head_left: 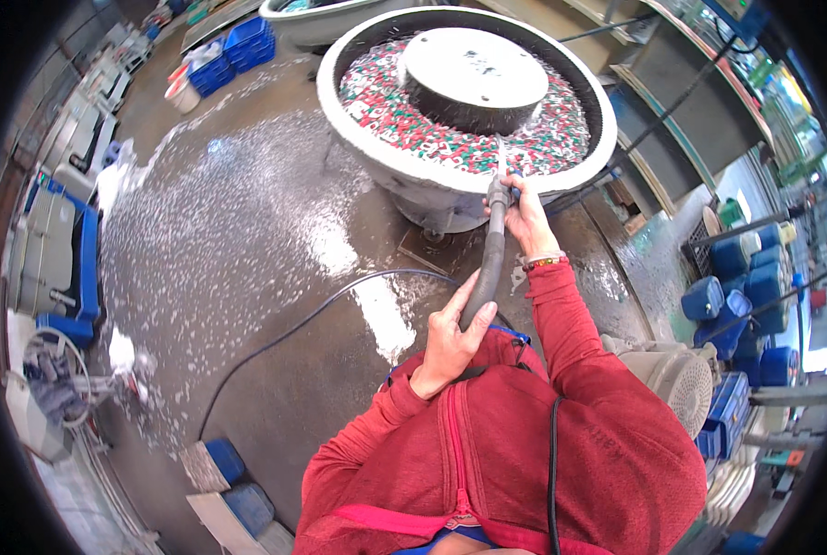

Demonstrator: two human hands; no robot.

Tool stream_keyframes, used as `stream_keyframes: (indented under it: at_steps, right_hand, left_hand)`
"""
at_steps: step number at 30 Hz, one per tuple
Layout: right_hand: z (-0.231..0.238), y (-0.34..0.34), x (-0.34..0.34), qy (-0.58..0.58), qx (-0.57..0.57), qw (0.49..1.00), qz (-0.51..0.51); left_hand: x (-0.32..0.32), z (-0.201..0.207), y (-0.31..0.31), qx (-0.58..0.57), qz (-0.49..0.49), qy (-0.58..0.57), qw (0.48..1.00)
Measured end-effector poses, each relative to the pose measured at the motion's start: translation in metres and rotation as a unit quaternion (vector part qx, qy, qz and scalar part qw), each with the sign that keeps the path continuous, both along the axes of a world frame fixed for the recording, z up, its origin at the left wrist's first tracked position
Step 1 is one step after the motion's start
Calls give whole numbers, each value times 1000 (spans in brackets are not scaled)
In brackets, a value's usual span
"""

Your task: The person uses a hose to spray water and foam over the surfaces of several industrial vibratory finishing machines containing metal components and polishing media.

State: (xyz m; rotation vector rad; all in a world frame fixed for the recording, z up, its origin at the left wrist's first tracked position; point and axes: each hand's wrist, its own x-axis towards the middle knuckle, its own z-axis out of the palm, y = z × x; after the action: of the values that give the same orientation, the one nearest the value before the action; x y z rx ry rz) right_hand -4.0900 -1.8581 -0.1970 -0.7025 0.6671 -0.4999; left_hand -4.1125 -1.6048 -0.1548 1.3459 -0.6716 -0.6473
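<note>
A thick grey hose (494, 254) runs up from my body toward a large round tub (351, 139) with a pale rim. My left hand (449, 342) is closed round the hose's lower part, close to my jacket. Farther up, my right hand (528, 222) grips the nozzle (499, 192) at the hose's end, by a small blue lever. Water shoots from the nozzle over the tub's near rim. Many small red, green and white pieces (386, 111) fill the ring around the tub's raised centre, which has a round white top (474, 67).
Foam and water cover the floor (228, 203) at left, crossed by a thin dark cable (312, 314). Blue crates (247, 42) and a white bucket (182, 94) stand at the far left. Several blue drums (765, 277) are at right, near a beige motor-like housing (677, 379).
</note>
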Motion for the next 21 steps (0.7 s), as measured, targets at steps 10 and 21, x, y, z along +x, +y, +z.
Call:
stream_keyframes:
  at_steps: [10,21]
  right_hand:
    - [12,-54,-68,-75,-49,994,-59]
    - [-31,-41,26,-34,92,988,121]
  left_hand:
    - [-36,11,-63,43,-61,-76,994]
    - [-76,9,-91,1,83,132,988]
